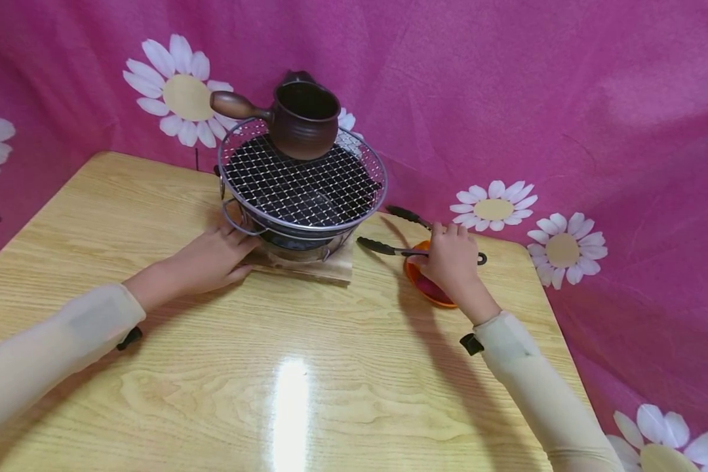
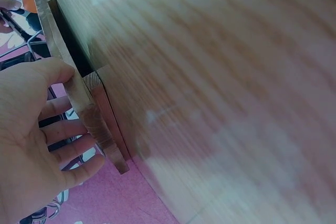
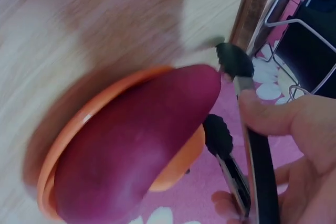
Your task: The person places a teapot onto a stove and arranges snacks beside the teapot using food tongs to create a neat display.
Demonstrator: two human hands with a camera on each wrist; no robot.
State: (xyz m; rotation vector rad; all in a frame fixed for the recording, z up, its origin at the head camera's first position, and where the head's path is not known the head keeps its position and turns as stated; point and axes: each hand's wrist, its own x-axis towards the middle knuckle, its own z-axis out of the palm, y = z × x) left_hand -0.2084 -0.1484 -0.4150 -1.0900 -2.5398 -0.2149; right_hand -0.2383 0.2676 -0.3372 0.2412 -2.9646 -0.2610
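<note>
My left hand (image 1: pixel 212 254) is at the left front corner of a wooden board (image 1: pixel 307 267), its thumb against the front edge and its fingers at the side. On this board stands a round grill (image 1: pixel 315 196) with a wire-mesh top. A dark brown side-handled pot (image 1: pixel 303 131) sits toward the back of the mesh. My right hand (image 1: pixel 453 259) grips metal tongs (image 3: pixel 257 156) with black tips, whose arms are spread apart. Below that hand lies an orange bowl (image 1: pixel 413 282), holding a smooth purple-red, sweet-potato-like vegetable (image 3: pixel 131 150).
The light wooden table (image 1: pixel 224 373) reaches back to a pink cloth (image 1: pixel 478 98) printed with white daisies. A wire handle (image 1: pixel 236 219) sticks out from the grill's left front. The tong tips lie between the grill and the bowl.
</note>
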